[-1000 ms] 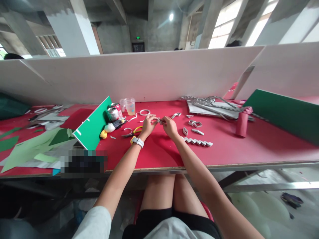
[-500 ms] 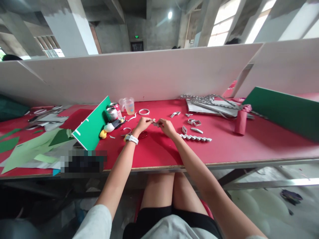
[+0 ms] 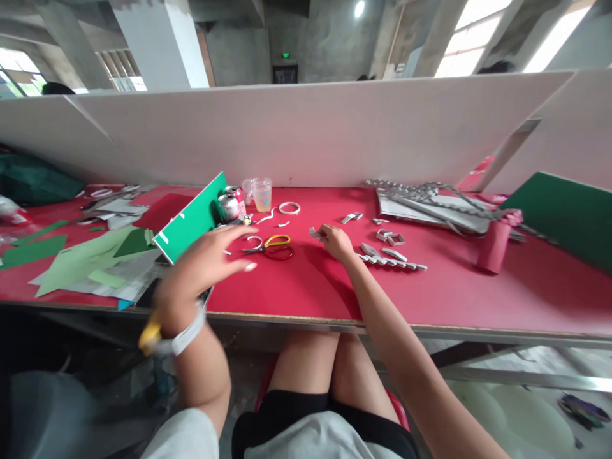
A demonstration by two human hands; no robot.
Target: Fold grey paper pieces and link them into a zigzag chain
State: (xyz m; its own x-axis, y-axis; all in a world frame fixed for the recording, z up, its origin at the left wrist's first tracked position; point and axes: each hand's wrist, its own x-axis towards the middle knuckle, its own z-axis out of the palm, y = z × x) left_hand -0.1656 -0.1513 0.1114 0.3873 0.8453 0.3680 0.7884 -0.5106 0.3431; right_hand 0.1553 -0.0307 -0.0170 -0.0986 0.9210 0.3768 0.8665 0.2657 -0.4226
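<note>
Grip on small folded grey piece (image 3: pixel 314 234).

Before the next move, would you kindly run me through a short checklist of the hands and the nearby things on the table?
1. Small grey piece held by the right hand: ok, at its fingers.
2. Left hand also on that piece: not ok, it is raised well away, thumb and fingers apart.
3. Scissors lying on the red table: ok, between the two hands in the view.
4. Plastic cup upright: ok, it stands towards the back.
5. Folded grey chain clear of the right forearm: cannot tell, its near end meets the arm's outline.
</note>
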